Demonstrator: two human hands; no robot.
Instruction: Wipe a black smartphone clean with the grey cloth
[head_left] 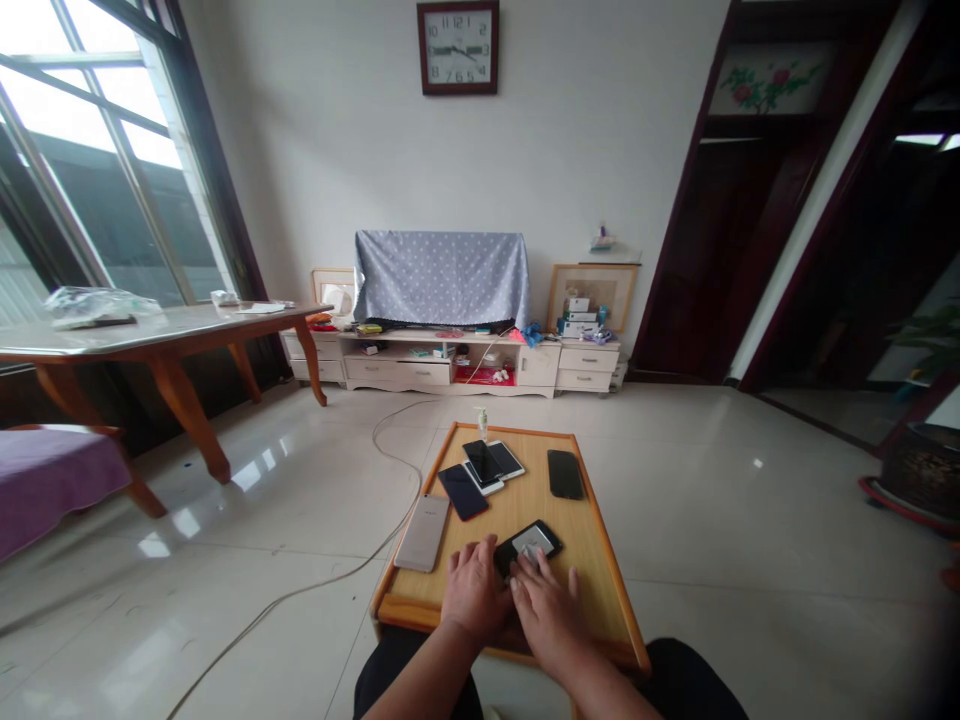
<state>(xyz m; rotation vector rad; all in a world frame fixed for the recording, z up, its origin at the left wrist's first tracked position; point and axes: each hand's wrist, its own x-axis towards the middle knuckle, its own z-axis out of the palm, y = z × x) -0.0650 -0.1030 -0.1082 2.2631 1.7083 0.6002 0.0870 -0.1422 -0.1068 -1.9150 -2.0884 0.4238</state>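
A black phone (551, 539) lies slanted on the small wooden table, its screen bright with a pale reflection. My left hand (471, 588) grips its near left edge, with the fingers curled and the thumb side hidden against my other hand. Over the lower part of the screen lies my right hand (546, 608), fingertips pressed down on a small pale crumpled piece (530, 553), perhaps tissue. Left of my hands rests a rose-gold phone (422, 533), back up. Farther off are a dark blue phone (463, 492), a black phone overlapping white ones (508, 460), and another dark phone (565, 474).
A pump bottle (481, 422) stands at the far edge of the raised-rim table (600, 590). A cable (315, 585) trails over the tiled floor on the left. Beyond are a long low cabinet (397, 373), a larger table (161, 335) and a potted plant (919, 470).
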